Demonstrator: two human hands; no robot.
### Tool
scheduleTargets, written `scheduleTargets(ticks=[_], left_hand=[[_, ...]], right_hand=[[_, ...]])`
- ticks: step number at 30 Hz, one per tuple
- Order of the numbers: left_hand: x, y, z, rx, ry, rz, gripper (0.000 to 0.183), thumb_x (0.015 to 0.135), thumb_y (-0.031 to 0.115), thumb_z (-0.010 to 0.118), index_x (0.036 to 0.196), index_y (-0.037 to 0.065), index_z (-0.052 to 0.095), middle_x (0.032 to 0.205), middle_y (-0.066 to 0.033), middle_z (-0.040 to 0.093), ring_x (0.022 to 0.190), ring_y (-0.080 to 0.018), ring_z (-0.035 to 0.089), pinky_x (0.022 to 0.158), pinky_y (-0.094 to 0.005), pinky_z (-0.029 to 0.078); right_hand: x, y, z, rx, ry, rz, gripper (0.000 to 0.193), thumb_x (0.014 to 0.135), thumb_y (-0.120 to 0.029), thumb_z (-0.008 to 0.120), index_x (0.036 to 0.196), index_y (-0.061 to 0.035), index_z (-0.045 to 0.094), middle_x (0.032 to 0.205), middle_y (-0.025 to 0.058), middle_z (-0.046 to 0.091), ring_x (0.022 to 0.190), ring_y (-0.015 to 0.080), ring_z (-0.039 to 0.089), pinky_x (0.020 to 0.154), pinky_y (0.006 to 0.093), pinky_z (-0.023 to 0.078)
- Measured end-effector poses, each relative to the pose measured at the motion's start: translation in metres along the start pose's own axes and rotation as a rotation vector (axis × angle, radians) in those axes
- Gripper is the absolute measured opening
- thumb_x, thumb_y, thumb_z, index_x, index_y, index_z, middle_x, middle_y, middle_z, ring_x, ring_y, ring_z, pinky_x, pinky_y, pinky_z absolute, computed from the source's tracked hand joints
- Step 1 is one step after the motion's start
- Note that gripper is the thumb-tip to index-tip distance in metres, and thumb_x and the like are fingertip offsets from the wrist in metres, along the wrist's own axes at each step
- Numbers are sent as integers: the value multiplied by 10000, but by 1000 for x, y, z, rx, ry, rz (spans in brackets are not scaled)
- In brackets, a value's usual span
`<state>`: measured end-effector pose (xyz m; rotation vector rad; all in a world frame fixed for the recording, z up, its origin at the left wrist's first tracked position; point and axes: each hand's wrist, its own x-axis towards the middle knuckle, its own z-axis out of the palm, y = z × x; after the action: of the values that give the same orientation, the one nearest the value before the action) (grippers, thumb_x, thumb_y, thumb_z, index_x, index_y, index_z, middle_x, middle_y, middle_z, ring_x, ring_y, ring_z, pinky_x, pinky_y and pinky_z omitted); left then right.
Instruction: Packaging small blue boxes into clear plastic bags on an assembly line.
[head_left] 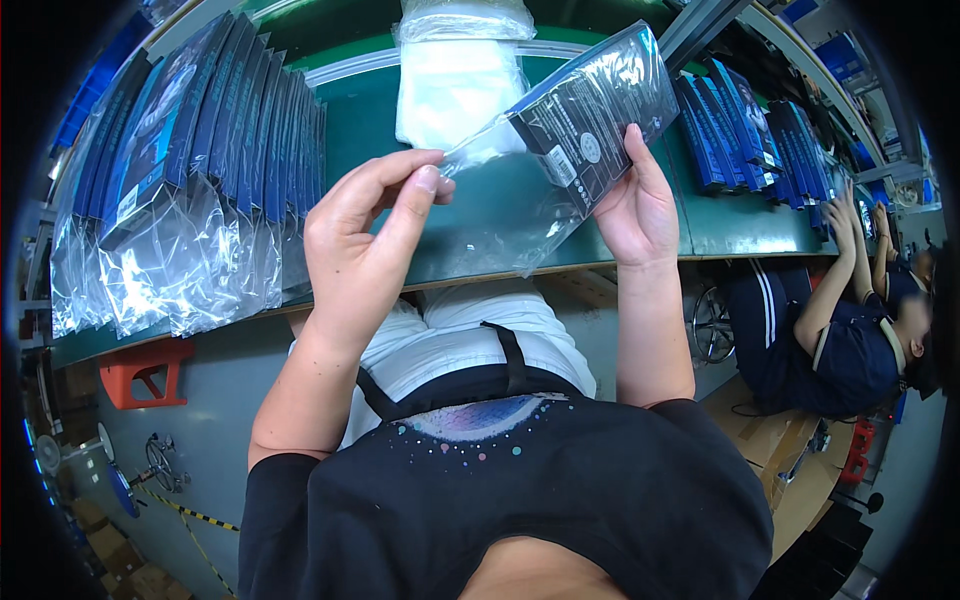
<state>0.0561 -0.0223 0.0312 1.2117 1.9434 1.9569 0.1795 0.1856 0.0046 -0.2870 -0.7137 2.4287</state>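
Observation:
A flat dark box (600,110) sits inside a clear plastic bag (515,205), tilted above the green table. My right hand (640,205) supports the box at its lower right side, thumb on the printed face and the other fingers mostly behind it. Finger and thumb of my left hand (375,215) pinch the loose end of the bag, which stretches out empty beyond the box. Just behind lies a stack of clear plastic bags (455,95). To the left of my left hand stands a long row of bagged blue boxes (215,130), their loose plastic ends facing me.
More blue boxes (725,130) stand in rows on the right of the green table (370,110). Farther right, a co-worker (850,330) in dark clothes sits at the same bench. An orange stool (150,373) and a cardboard box (775,440) are on the floor.

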Motion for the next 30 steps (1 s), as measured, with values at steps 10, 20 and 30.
scheduleTargets(ticks=[10, 20, 30], left_hand=[[8, -7, -7, -229, 74, -231, 299, 967, 160, 493, 1135, -74, 572, 994, -155, 647, 908, -199, 643, 798, -307, 525], [21, -8, 11, -639, -196, -477, 541, 905, 369, 587, 1240, -47, 502, 1149, -137, 588, 1102, -228, 546, 954, -400, 429], [18, 1, 10, -822, -184, -516, 481, 875, 28, 579, 1322, -59, 426, 1197, -132, 579, 1088, -188, 568, 952, -319, 444]], right_hand=[[5, 0, 2, -72, 38, -32, 306, 930, -208, 576, 1198, -68, 523, 1131, 71, 617, 1031, 191, 606, 880, 397, 506], [-5, 15, 22, -231, 19, -32, 303, 910, -225, 611, 1172, -92, 536, 1063, 28, 628, 946, 137, 613, 770, 302, 518], [-16, 14, 36, -517, -93, -53, 402, 871, -243, 662, 1195, -47, 527, 1086, 50, 613, 921, 107, 594, 752, 258, 478]])
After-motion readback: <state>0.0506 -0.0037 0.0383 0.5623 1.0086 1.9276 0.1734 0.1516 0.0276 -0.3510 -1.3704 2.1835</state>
